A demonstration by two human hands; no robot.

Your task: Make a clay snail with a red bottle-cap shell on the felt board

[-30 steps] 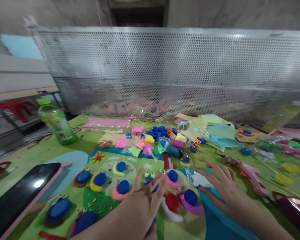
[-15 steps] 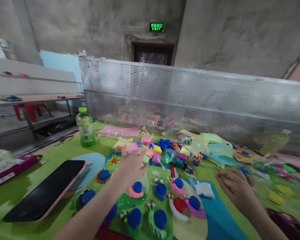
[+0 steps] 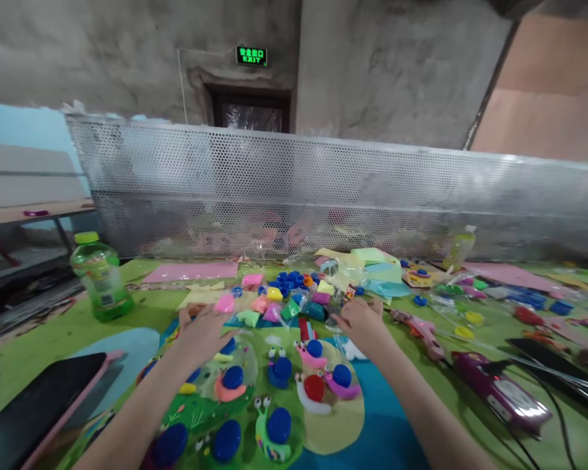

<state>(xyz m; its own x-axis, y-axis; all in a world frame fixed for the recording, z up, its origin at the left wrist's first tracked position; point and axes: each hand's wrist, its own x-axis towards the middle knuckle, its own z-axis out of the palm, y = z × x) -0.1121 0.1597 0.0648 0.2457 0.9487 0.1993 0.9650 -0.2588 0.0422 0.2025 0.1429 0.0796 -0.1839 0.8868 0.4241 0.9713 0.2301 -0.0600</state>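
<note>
My left hand [image 3: 200, 336] is over the left edge of the snail display, fingers apart and nothing seen in them. A pink clay lump [image 3: 225, 303] lies just beyond its fingertips. My right hand [image 3: 361, 321] is at the display's back right, fingers curled inward; whatever they hold, if anything, is hidden. Close by is a white packet [image 3: 353, 350]. Between my arms are clay snails with bottle-cap shells: a green snail [image 3: 261, 427], a blue snail [image 3: 279, 369] and a white snail with a red shell [image 3: 313, 391]. Colourful clay packets [image 3: 274, 311] lie behind them.
A green bottle [image 3: 102, 277] stands at left, behind a phone [image 3: 39, 405]. Blue caps [image 3: 288, 282] and coloured paper [image 3: 379, 271] lie farther back. At right are a purple device [image 3: 500, 391] with cables and a dark phone [image 3: 563, 372]. A perforated metal panel [image 3: 294, 176] borders the table.
The view has swung right, revealing more of the table there. My left hand has drawn back from the clay packets. My right hand has come inward toward the display.
</note>
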